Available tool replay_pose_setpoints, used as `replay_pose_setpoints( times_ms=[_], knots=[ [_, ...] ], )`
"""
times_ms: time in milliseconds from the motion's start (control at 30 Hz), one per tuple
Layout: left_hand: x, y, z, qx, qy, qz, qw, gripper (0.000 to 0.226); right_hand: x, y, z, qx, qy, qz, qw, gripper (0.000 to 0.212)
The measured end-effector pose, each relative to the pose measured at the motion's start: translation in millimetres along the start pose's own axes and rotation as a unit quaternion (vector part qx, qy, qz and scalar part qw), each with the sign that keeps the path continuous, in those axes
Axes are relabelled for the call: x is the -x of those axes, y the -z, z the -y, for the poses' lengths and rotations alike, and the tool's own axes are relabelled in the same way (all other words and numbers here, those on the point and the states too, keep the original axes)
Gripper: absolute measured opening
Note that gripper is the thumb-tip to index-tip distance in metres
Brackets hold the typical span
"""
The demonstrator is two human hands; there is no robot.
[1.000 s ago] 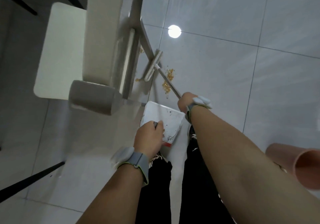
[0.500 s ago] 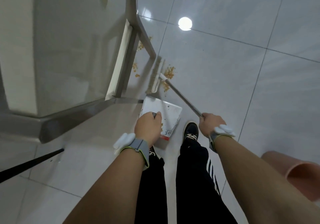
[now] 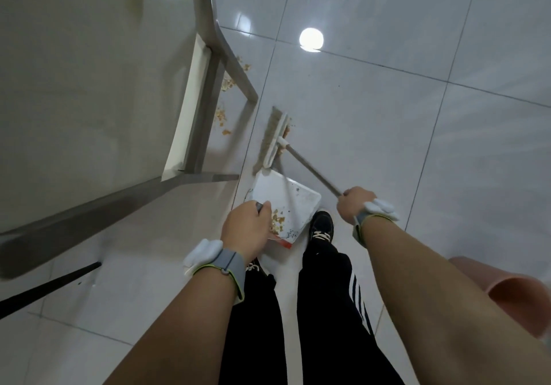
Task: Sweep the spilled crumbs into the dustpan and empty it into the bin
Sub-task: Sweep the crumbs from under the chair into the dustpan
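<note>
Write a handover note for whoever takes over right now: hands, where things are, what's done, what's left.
Left hand grips the dustpan handle, pan on the floor ahead of the feet.
Right hand grips the broom handle; the head sits just beyond the pan's front edge.
Done: some crumbs in the pan.
Left: crumbs under the table frame, a few beside the broom head. Sweep them in, then empty into the pink bin at right.

dim, greyish indoor light. a ceiling lamp mirrors as a round white glare spot on the glossy floor tiles. soft shadows lie under the table frame. wide-angle bending curves the edges; the broom head is motion-blurred.
</note>
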State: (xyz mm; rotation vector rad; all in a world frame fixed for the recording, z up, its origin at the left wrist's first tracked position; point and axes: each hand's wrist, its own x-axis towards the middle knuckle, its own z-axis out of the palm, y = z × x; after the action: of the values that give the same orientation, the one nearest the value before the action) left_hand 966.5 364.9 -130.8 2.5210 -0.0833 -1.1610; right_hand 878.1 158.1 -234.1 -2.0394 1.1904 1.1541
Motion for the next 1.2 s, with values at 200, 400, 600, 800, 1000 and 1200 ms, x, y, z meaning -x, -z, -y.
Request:
replay_pose_setpoints(
  times_ms=[200,400,600,800,1000,1200],
  knots=[
    [1,-4,-9,-0.005,-0.006,0.018,1.000,0.048,10,-5,-25,-0.251,-0.023,0.008,0.968,0.030],
    [6,-10,-8,-0.002,0.004,-0.004,1.000,0.049,-13,41,32,-0.161,0.048,-0.078,0.983,0.015],
    [2,-14,-7,0.021,0.027,-0.041,0.999,0.049,-53,70,64,0.107,0.087,-0.125,0.983,0.034],
    [-17,-15,-3,0.032,0.052,-0.057,0.996,0.049,-61,44,56,0.162,0.040,-0.045,0.985,0.034],
    [-30,-4,0,0.022,0.056,-0.050,0.997,0.046,-24,-6,-13,0.068,0.070,-0.020,0.995,0.017],
    [-42,1,2,0.012,0.047,-0.068,0.996,0.048,6,-27,-60,0.076,0.116,-0.057,0.989,0.040]
  ],
)
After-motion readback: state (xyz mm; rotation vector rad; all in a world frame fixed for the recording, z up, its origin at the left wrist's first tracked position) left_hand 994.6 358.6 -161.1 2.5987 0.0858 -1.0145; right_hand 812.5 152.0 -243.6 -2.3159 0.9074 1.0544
